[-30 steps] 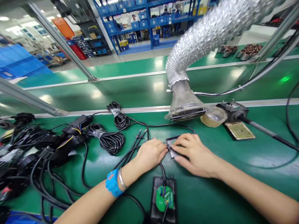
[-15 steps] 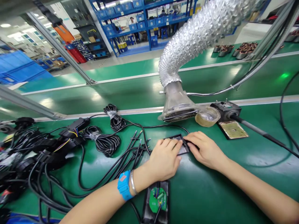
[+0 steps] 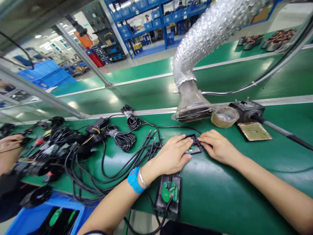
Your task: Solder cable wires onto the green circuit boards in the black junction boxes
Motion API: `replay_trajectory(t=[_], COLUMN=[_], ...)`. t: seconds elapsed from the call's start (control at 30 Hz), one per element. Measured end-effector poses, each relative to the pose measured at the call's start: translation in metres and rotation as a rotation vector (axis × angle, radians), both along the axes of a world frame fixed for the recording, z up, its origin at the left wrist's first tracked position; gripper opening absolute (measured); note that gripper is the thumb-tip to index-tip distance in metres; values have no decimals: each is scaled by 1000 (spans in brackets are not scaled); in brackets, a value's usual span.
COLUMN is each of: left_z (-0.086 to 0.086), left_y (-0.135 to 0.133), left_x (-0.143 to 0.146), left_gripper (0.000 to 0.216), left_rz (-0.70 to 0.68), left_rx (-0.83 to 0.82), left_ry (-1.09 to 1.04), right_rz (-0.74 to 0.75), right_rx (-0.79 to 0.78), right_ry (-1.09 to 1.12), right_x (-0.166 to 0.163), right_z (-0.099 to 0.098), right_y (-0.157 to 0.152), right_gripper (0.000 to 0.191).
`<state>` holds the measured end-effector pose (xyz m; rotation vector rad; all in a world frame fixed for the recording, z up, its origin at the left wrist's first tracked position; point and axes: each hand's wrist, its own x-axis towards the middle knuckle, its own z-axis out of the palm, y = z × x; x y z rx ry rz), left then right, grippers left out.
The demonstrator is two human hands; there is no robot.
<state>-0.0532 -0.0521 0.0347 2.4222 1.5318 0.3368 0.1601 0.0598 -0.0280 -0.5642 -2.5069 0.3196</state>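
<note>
**Left hand now on top, view swung left**

Since a second ago, our left hand [image 3: 172,155] has gone from the left end of the small black housing [image 3: 197,147] to lie across its top, while our right hand [image 3: 217,145] has left the top for the right end. The housing has shifted rightward along the bench [image 3: 220,199].

We now look further left and lower: a co-worker's hand [image 3: 11,150] has come into view, as have a blue bin [image 3: 66,204], green boards [image 3: 55,216] inside it, and the bench's near edge.
</note>
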Motion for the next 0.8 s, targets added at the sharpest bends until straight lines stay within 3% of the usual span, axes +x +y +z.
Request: replay_trajectory(t=[0.1,0.2,0.27,0.33,0.4,0.47,0.53,0.67,0.8], left_z=[27,43,34,11,-15,-32,-33,-2,31], left_y=[-41,-104,-142,-165,-175,-176,-174,-172,-171], left_x=[-29,-42,-32,-11,10,22,21,-5,-36], left_gripper=[47,37,57,93,93,62,32,13,21], left_rz=[72,155,251,421,541,602,613,546,465], left_rx=[10,-124,-187,-97,-2,71,116,99,80], left_ry=[-104,-215,-200,-98,-19,-51,-198,-597,-686], right_rz=[13,20,15,-2,-29,-35,31,289,295], right_rx=[39,85,118,126,77,-15,-85,-144,-128], right_ry=[-18,-13,23,67,98,86,15,-195,-299], right_x=[3,-3,-15,-29,-40,-45,-41,-25,-17], right_z=[2,15,29,45,58,66,69,76,99], right_y=[5,0,-10,-23,-34,-39,-39,-41,-51], right_gripper=[19,16,17,17,17,14,21,44,72])
